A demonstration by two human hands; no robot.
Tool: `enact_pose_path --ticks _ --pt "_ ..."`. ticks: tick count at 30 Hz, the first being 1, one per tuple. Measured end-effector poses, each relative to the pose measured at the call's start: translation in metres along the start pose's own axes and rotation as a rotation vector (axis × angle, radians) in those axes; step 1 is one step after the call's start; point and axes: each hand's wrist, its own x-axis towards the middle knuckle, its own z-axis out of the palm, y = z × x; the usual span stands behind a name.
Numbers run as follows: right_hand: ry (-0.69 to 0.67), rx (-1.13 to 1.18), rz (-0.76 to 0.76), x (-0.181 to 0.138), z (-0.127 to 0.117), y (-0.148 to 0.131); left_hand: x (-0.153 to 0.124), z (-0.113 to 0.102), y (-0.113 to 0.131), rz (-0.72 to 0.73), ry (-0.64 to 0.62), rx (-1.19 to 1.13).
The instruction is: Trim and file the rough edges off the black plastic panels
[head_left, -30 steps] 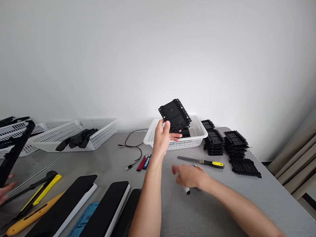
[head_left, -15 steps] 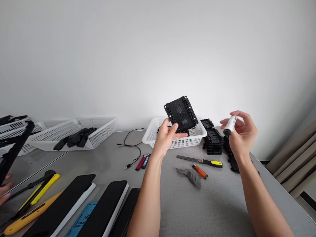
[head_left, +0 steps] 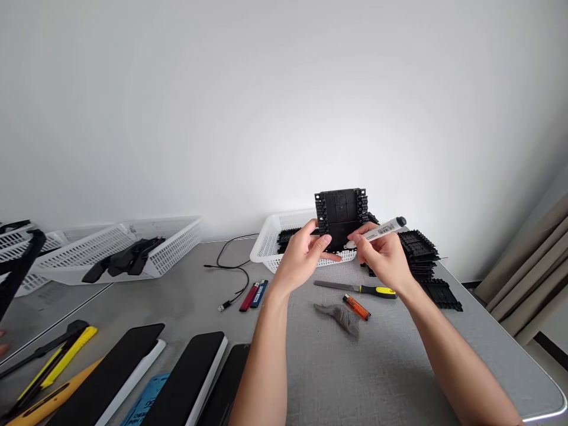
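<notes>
My left hand (head_left: 304, 254) grips a black plastic panel (head_left: 341, 207) with ridged sides by its lower left part, holding it upright above the white basket (head_left: 266, 236). In my right hand (head_left: 384, 257) is a white marker (head_left: 381, 229), its dark end pointing up to the right. The marker's tip is at the lower right of the panel; whether it touches the surface I cannot tell. More black parts (head_left: 288, 238) lie inside the basket, partly hidden by my left hand.
Stacks of black panels (head_left: 417, 248) stand at the right. A file (head_left: 355, 289), an orange lighter (head_left: 357, 307) and a crumpled grey bag (head_left: 339, 316) lie in front. Leftward are a cable (head_left: 235, 266), two small packs (head_left: 254, 295), a yellow cutter (head_left: 68, 357) and another person's fingers (head_left: 3, 343).
My right hand has moved left, bringing the marker to the panel. My left hand has turned the panel more upright and shifted it slightly right. The view has shifted a little.
</notes>
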Motion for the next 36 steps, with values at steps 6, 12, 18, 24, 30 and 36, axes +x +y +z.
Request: enact_pose_path --ticks 6,12,18,24,30,36 --pt "0.016 -0.086 0.022 -0.0010 -0.0022 -0.0024 -0.0002 0.0021 0.0003 0.025 -0.021 -0.006" --pt "0.024 -0.140 0.010 -0.0021 -0.0028 -0.0030 -0.0006 0.0038 0.0040 -0.005 0.002 -0.097" --pt "0.025 -0.133 0.014 -0.0022 -0.0026 -0.0048 -0.0006 0.0047 0.0034 -0.018 0.033 -0.152" --pt "0.023 -0.112 0.003 -0.0024 -0.0040 -0.0085 -0.0028 0.0046 0.0054 0.004 0.003 -0.092" --pt "0.023 -0.085 0.023 -0.0025 -0.0053 -0.0090 -0.0048 0.0044 0.0076 0.044 -0.038 0.013" --pt "-0.001 -0.029 0.041 -0.0008 -0.0076 -0.0087 -0.0050 0.0042 0.0088 0.018 -0.057 0.018"
